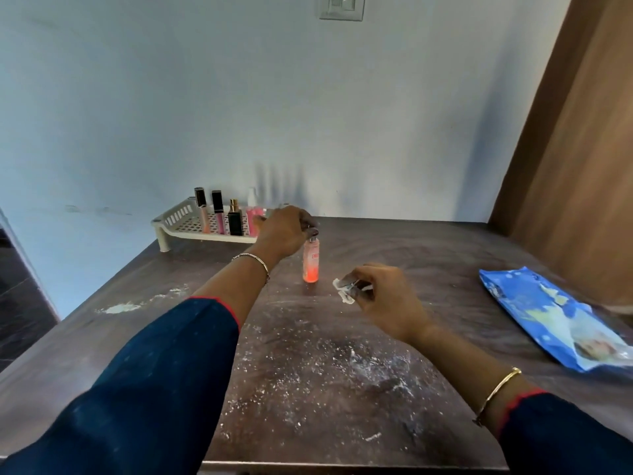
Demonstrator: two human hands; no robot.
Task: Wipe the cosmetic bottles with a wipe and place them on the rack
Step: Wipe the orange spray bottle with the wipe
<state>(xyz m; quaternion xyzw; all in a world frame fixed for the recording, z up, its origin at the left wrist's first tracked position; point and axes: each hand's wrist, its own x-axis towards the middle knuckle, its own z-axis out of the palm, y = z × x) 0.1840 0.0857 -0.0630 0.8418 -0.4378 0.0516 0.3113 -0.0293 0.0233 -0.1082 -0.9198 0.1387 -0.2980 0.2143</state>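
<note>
A slim pink-orange spray bottle (311, 264) stands upright on the dark table. My left hand (286, 231) grips its silver top from above. To the right, my right hand (380, 296) pinches a small crumpled white wipe (342, 289) just above the tabletop, a short way from the bottle. The cream plastic rack (178, 217) sits at the table's far left against the wall. On it stand two lip-gloss tubes (217, 212), a black perfume bottle (235, 219) and pink bottles (253, 217), partly hidden behind my left hand.
A blue pack of wipes (555, 317) lies at the right side of the table. White powder (329, 368) is scattered over the middle and front of the table, with a smear (120, 307) at the left. A brown panel rises at the right.
</note>
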